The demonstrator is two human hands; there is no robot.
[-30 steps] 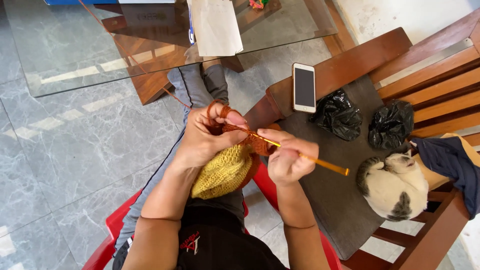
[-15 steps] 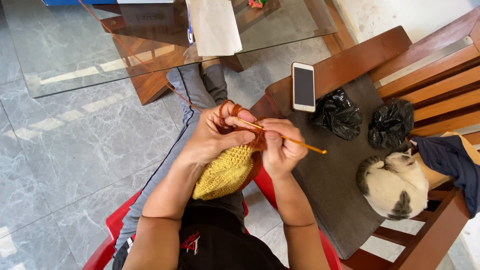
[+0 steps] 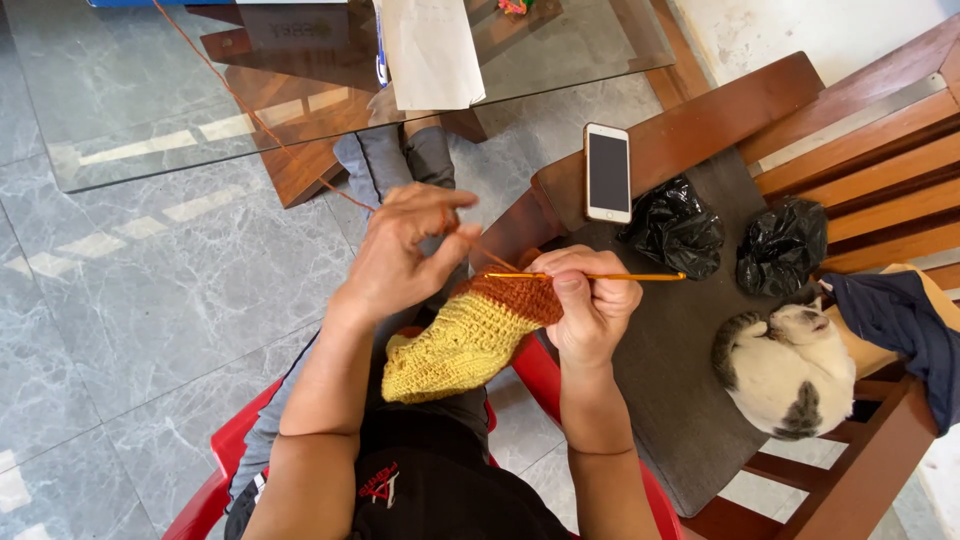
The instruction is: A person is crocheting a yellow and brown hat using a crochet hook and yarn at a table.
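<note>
We note, at the far left, grey marble floor tiles (image 3: 130, 300) and, above them, a glass tabletop (image 3: 180, 90) with a wooden base showing through it; a sheet of pale paper (image 3: 430, 50) lies at its near edge; a thin orange yarn strand (image 3: 260, 120) runs from the top left across the glass down to the left hand (image 3: 400, 255). We record the left hand raised over the lap, fingers curled and thumb meeting the fingertips, pinching the yarn strand; it is closed on the strand and not on the fabric. Below and between the hands hangs the crochet piece (image 3: 470, 335), yellow over most of its body with an orange-brown band at its upper right end; it rests over the lap above a red plastic chair (image 3: 225, 470). The right hand (image 3: 590, 305) is closed around the orange end of the piece and around an orange crochet hook (image 3: 600, 277), which lies level, its shaft pointing right. Beyond it, on a dark wooden bench (image 3: 690, 130) with a dark seat pad, we find a white-framed phone (image 3: 607, 172), screen dark, lying flat; two black plastic bags, one (image 3: 675, 228) just beside the phone and one (image 3: 785, 245) further right, both bunched shut, contents not visible; a white and grey cat (image 3: 785, 375) lies curled near the second bag; a dark blue cloth (image 3: 905, 320) lies at the far right edge.
</note>
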